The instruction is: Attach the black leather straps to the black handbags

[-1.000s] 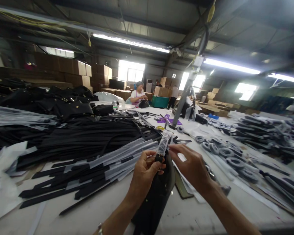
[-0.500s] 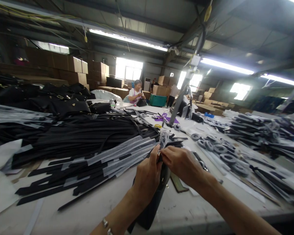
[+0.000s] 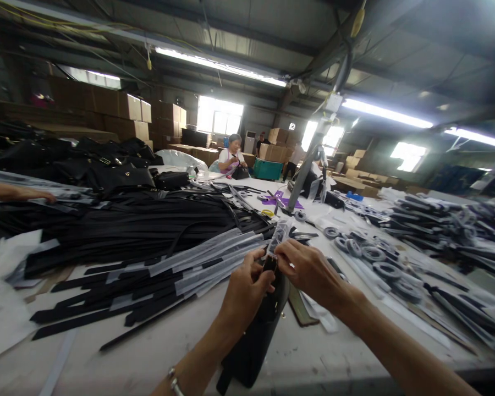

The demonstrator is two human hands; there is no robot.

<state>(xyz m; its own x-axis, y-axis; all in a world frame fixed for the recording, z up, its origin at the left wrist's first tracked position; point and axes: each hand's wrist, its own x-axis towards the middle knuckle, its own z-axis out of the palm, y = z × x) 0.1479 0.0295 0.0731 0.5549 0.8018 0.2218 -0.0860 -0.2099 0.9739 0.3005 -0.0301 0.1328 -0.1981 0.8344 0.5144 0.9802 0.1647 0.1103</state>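
Observation:
A black bag [image 3: 251, 346] stands on edge at the table's front, with gold-coloured metal bits on it. Near its top my left hand [image 3: 243, 291] is closed, thumb and fingers pinching a black strap [image 3: 269, 263] beside a small metal fitting. Just to the right, my right hand [image 3: 303, 261] has its fingertips pressed together on the clear plastic wrap [image 3: 279, 234] that sticks up beyond the strap. Exactly how strap and fitting join is hidden by the fingers.
Black straps [image 3: 140, 220], some wrapped in plastic, cover the table's left. Black bags [image 3: 119, 176] lie behind them. Tape-like rolls [image 3: 373, 254] spread to the right, and a metal post [image 3: 307, 165] rises mid-table. Another person's hand [image 3: 37, 195] reaches in from the left; a co-worker [image 3: 233, 157] sits across.
My left fingers have loosened and spread slightly lower on the strap, while my right hand has shifted a little right at the plastic. Another person's arm has come in at the left.

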